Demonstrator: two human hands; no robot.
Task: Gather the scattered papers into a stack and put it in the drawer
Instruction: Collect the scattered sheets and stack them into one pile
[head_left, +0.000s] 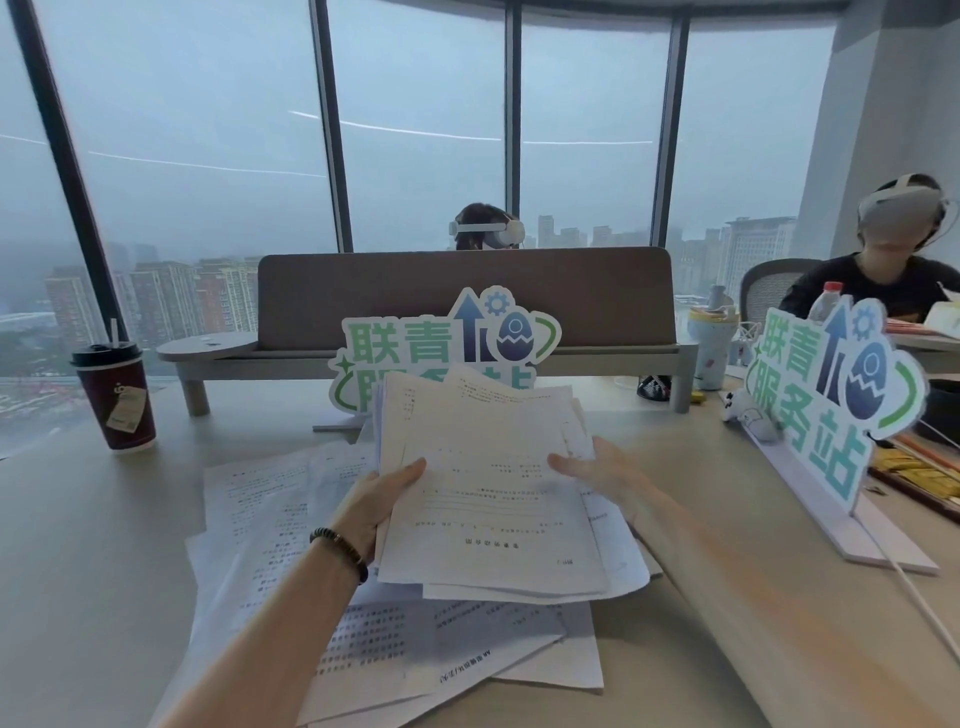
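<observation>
Both hands held a loose paper stack (483, 493) above the surface (93, 545).
Left hand (376, 501) pinched the stack's left edge; right hand (602, 470) supported its right side, grip partly hidden. More printed sheets (270, 525) lay below. Sign (447, 348) beyond read "联青"; print unreadable.

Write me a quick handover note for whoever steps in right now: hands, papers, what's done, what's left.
Left hand: gripping the left edge of the held bundle, raised above the desk.
Right hand: fingers on the bundle's right side.
Loose sheets lie spread on the desk beneath and left of the bundle.
Done: some papers gathered, unevenly.
Left: collect the rest, square the stack, put it in the drawer, which is not in view.
</observation>
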